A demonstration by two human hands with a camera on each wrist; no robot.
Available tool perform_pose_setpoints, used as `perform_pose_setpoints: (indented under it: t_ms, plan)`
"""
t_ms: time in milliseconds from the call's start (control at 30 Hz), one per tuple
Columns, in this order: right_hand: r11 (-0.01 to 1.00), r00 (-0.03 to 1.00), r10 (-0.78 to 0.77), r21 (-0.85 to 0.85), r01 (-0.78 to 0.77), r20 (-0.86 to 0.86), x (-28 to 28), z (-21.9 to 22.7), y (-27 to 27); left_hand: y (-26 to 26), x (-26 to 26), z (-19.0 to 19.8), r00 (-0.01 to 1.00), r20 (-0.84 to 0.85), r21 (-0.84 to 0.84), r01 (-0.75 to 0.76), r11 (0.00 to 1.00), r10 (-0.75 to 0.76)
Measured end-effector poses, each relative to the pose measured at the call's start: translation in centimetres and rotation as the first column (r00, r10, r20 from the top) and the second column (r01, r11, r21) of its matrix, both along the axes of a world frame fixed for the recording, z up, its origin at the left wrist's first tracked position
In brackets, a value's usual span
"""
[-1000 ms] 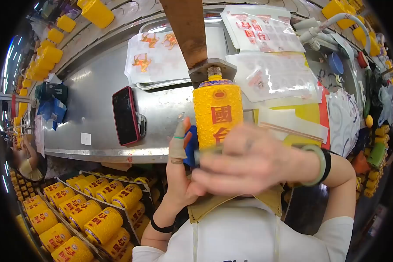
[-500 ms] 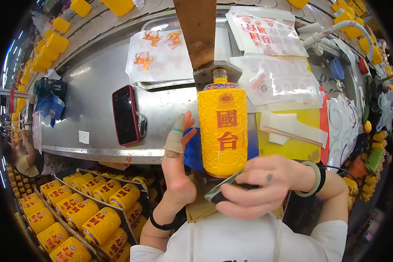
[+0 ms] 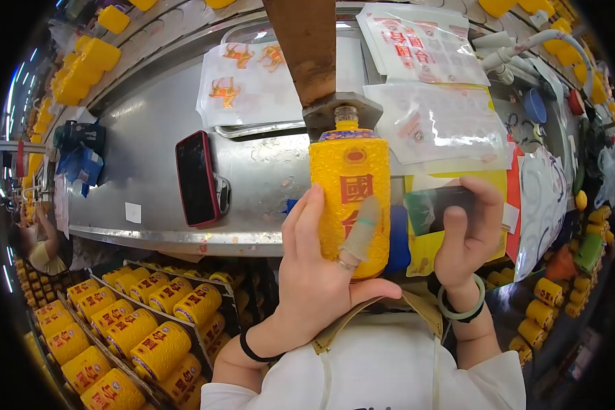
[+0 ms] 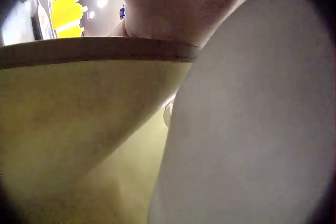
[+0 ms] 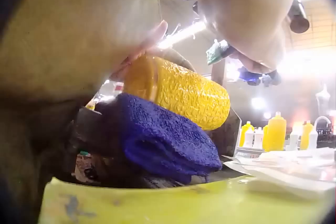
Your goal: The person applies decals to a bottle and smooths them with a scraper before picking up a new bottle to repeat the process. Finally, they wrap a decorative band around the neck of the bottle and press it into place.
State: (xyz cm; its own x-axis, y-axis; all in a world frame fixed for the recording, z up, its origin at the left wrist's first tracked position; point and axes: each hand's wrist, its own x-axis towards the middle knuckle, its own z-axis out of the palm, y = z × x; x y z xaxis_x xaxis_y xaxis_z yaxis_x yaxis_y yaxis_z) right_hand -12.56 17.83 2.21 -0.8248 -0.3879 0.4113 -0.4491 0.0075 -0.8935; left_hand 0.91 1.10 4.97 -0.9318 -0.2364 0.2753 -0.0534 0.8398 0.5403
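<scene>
A yellow bottle with red characters [image 3: 354, 164] lies with its clear neck at a metal holder [image 3: 342, 109]. My left hand [image 3: 314, 280] rests on its lower left part, fingers extended, a covered finger across the front and the thumb below the base. To the right, my right hand [image 3: 468, 249] holds a thin dark and green piece [image 3: 430, 207], apart from the bottle. In the right wrist view, the bottle [image 5: 184, 92] lies above a blue cloth [image 5: 163, 140], and the green piece [image 5: 218, 51] shows at the fingers. Skin and apron fill most of the left wrist view.
A phone [image 3: 197, 179] lies on the metal table [image 3: 140, 137]. Printed sheets [image 3: 424, 48] and a white sheet with gold figures [image 3: 253, 92] lie beyond. A brown beam [image 3: 304, 48] reaches the holder. Racks of yellow bottles [image 3: 160, 348] stand lower left.
My left hand has moved right onto the bottle. The right hand first drew back below the bottle, then moved right and up with the dark and green piece.
</scene>
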Motion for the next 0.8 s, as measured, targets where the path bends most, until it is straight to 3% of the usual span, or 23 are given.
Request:
perform_pose_setpoints:
  t_ms: [167, 267, 333, 433, 533, 800]
  plan:
    - [0.996, 0.997, -0.048, -0.067, 0.053, 0.066, 0.1, -0.1, -0.7, -0.1, -0.2, -0.8, 0.998, -0.052, -0.057, -0.032, 0.998, 0.029]
    - [0.996, 0.992, -0.076, -0.04, 0.08, 0.1, 0.3, -0.2, -0.5, -0.8, 0.7, -1.9, 0.994, -0.075, 0.196, -0.06, 0.979, 0.076]
    - [1.0, 0.987, -0.01, -0.02, 0.013, 0.162, 0.3, -0.2, -0.4, -1.0, 0.8, -2.1, 0.994, -0.088, 0.202, -0.042, 0.979, 0.061]
    - [0.997, 0.979, -0.044, -0.05, 0.055, 0.197, 0.4, -0.3, -1.2, -0.8, 0.8, -2.0, 0.995, -0.072, 0.271, -0.051, 0.961, 0.073]
    - [0.997, 0.964, -0.034, -0.057, 0.051, 0.265, 0.7, -0.2, -1.6, -0.7, 0.4, -1.3, 0.999, -0.045, -0.066, -0.004, 0.998, 0.001]
    - [0.995, 0.94, -0.018, -0.089, 0.051, 0.341, 0.6, 0.0, -2.4, -1.1, -1.6, 1.4, 0.994, 0.102, -0.08, -0.041, 0.996, 0.049]
